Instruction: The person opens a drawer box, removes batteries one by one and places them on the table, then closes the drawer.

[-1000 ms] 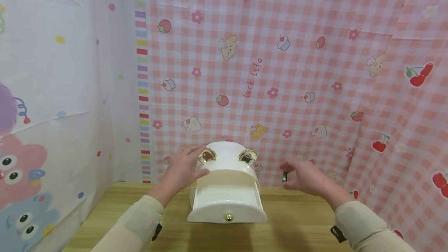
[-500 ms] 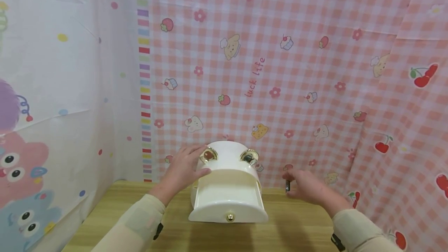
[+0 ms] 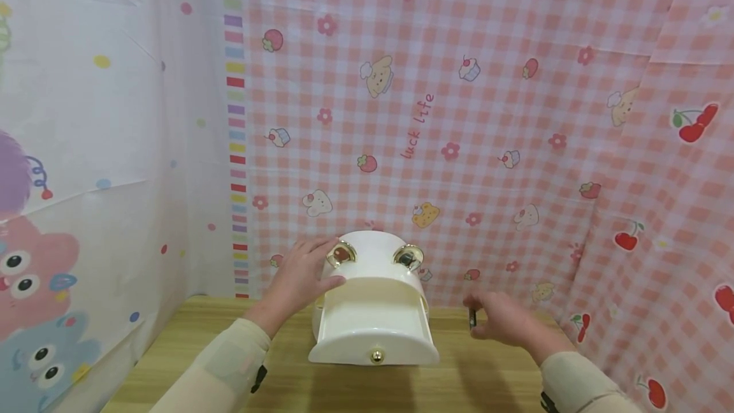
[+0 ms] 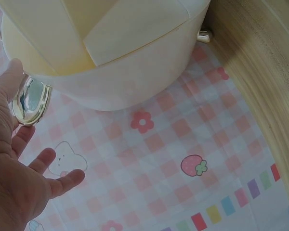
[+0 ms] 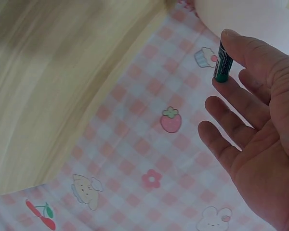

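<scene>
A white box with a curved top (image 3: 371,250) stands on the table, its front drawer (image 3: 375,317) pulled out by a small gold knob (image 3: 376,356). My left hand (image 3: 298,279) is at the box's upper left side. Its thumb and forefinger hold the shiny gold ear-like piece (image 4: 31,101) there, and the other fingers spread loosely. Off to the right of the box, my right hand (image 3: 507,320) pinches a small green and black battery (image 5: 223,65) end to end between thumb and forefinger, above the table. The other right fingers are half bent and apart from it.
A second gold piece (image 3: 408,257) sits on the box's upper right. The wood-grain table (image 3: 482,375) reaches back to a pink checked cloth (image 3: 344,94). White printed cloth (image 3: 115,164) hangs on the left.
My right hand has lowered with the battery, a little toward the table. My left hand, the box and the pulled-out drawer stay as they were; the head view has shifted slightly.
</scene>
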`<state>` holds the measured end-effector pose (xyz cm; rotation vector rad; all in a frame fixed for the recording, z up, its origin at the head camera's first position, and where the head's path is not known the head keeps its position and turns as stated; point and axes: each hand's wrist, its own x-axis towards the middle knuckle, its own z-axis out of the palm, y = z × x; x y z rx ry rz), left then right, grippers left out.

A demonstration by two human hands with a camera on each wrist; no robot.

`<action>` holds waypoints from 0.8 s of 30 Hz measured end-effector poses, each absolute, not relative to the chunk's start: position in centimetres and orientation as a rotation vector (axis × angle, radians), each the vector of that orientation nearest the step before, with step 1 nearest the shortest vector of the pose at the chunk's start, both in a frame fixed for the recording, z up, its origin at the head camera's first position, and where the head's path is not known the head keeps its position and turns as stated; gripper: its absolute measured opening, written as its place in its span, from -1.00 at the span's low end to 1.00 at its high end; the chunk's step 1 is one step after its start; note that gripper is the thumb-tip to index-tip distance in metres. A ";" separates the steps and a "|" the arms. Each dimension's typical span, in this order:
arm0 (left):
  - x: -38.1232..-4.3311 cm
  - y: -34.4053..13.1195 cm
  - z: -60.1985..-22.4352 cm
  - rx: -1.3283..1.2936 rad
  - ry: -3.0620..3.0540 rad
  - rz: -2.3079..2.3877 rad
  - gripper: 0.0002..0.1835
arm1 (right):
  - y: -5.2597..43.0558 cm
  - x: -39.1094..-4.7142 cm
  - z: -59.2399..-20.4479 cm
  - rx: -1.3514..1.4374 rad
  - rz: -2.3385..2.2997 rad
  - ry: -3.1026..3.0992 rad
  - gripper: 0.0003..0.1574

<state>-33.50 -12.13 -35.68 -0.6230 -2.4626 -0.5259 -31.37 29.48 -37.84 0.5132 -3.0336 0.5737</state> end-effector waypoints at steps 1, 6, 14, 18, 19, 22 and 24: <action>-33.5 -12.1 -35.7 -0.624 -2.460 -0.527 -0.11 | 29.5 -31.4 -38.1 0.495 0.583 -3.044 -0.31; -33.5 -12.2 -35.8 -0.625 -2.451 -0.537 -0.11 | 29.6 -31.7 -39.2 0.481 0.609 -3.054 -0.35; -33.5 -12.1 -35.8 -0.615 -2.466 -0.545 -0.12 | 29.9 -32.1 -40.7 0.484 0.625 -3.057 -0.33; -33.4 -12.1 -35.7 -0.611 -2.470 -0.546 -0.12 | 30.0 -32.2 -41.4 0.490 0.627 -3.059 -0.33; -33.4 -12.1 -35.7 -0.611 -2.471 -0.545 -0.12 | 30.0 -32.2 -41.5 0.487 0.632 -3.061 -0.34; -33.3 -12.1 -35.6 -0.609 -2.472 -0.544 -0.11 | 29.9 -32.4 -41.9 0.489 0.640 -3.071 -0.36; -33.3 -12.1 -35.6 -0.609 -2.472 -0.544 -0.12 | 29.9 -32.6 -42.2 0.477 0.642 -3.083 -0.37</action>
